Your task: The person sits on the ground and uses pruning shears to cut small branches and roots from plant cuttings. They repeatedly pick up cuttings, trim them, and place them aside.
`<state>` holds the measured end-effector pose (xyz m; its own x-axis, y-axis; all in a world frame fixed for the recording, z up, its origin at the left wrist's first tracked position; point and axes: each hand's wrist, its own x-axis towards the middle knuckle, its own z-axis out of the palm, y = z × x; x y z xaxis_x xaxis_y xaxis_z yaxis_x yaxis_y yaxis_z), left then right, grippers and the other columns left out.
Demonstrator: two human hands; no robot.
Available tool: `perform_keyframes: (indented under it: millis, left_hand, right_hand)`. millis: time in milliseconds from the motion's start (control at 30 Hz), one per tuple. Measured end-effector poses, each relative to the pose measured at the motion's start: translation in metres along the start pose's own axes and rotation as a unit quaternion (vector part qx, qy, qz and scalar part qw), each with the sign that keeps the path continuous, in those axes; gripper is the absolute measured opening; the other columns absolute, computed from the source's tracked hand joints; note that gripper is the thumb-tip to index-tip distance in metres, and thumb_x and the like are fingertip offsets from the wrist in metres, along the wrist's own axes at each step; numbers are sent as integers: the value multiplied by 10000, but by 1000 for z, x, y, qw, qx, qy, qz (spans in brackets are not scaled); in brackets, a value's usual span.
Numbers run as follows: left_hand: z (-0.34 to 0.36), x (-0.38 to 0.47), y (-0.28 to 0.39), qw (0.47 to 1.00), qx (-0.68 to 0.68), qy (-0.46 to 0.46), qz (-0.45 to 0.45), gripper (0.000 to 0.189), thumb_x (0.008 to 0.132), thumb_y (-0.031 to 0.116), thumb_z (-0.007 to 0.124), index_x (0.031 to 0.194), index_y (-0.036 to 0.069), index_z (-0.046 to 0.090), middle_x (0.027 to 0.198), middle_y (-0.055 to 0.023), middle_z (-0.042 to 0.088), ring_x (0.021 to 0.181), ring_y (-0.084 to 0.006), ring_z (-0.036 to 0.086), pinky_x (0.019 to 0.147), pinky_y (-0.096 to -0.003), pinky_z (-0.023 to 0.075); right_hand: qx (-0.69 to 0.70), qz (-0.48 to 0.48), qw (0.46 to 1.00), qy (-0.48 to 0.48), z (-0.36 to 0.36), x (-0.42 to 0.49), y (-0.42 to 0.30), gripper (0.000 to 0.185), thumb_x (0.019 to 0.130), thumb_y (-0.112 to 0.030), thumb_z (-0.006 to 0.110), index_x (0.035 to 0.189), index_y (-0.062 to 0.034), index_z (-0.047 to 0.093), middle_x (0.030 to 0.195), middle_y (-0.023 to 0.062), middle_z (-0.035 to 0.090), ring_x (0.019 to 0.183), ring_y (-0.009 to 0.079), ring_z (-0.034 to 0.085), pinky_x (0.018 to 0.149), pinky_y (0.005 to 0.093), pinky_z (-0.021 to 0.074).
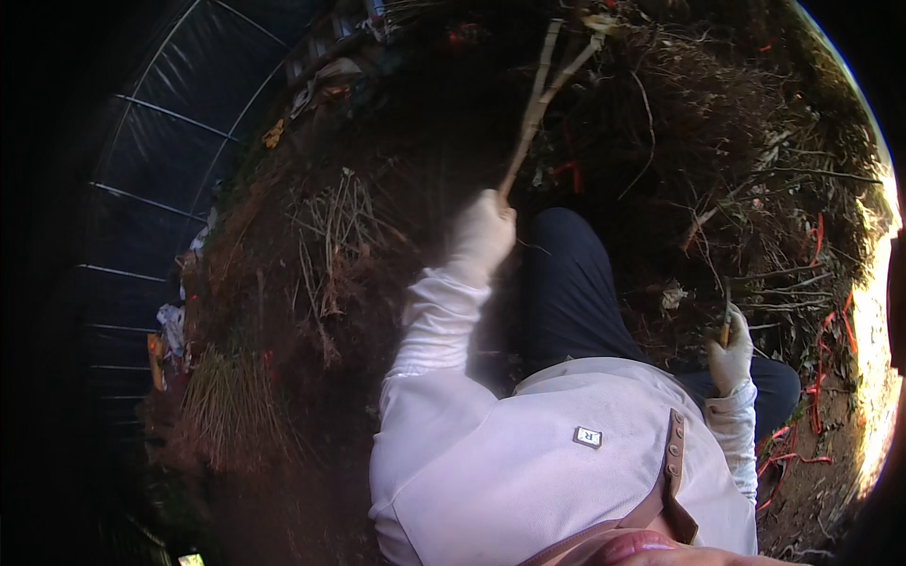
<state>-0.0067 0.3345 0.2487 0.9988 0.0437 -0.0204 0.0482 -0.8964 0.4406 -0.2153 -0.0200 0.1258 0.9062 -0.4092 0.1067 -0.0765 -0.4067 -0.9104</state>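
Gripped in my gloved left hand [488, 230] is the lower end of a pale forked branch [532, 117], which points away from me past my bent knee. At the right, beside my other leg, my gloved right hand [732, 354] is closed on a small cutting tool [727, 318] with a light brown handle and a narrow upright blade; its exact kind cannot be told. Thin cut stems [789, 286] lie just beyond that hand. A loose bundle of rooted stems [343, 233] rests on the soil to the left of my left hand.
A large heap of thin, rooty brushwood [715, 106] fills the upper right. A bundle of green stems [230, 410] lies lower left. Red ties [817, 382] are scattered at the right. Dark sheeting on a metal frame [177, 120] stands at the left.
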Motion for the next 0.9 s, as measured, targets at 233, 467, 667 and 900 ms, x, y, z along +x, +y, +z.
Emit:
perform_keyframes:
  millis: [233, 467, 667, 900]
  left_hand:
    - [-120, 86, -160, 852, 437, 128, -259, 624, 772, 426, 655, 1266, 88, 477, 1205, -236, 547, 1091, -411, 564, 913, -529, 431]
    - [118, 72, 57, 896, -30, -382, 224, 428, 853, 213, 626, 1227, 13, 566, 1162, -174, 634, 1071, -262, 612, 917, -343, 472]
    - [362, -13, 166, 793, 212, -485, 302, 746, 727, 492, 703, 1248, -13, 530, 1223, -225, 579, 1178, -325, 544, 978, -380, 436]
    - [416, -24, 134, 800, 174, -450, 357, 623, 761, 439, 690, 1205, 50, 491, 1170, -159, 594, 1006, -354, 613, 859, -448, 479]
  right_hand:
    - [150, 176, 969, 90, -43, 38, -8, 209, 838, -47, 617, 1045, -25, 589, 825, -20, 572, 701, 55, 503, 605, 217, 411]
    - [361, 153, 878, 273, -124, 57, 30, 181, 881, -89, 590, 1058, -63, 564, 1031, 90, 656, 695, 141, 611, 582, 255, 527]
    - [536, 145, 795, 243, -132, 55, 62, 222, 912, -106, 537, 1131, -67, 530, 1034, 89, 581, 776, 156, 578, 738, 339, 518]
    - [516, 202, 803, 221, -135, 63, 65, 276, 867, -81, 579, 1137, -45, 539, 994, 97, 599, 790, 173, 599, 764, 386, 528]
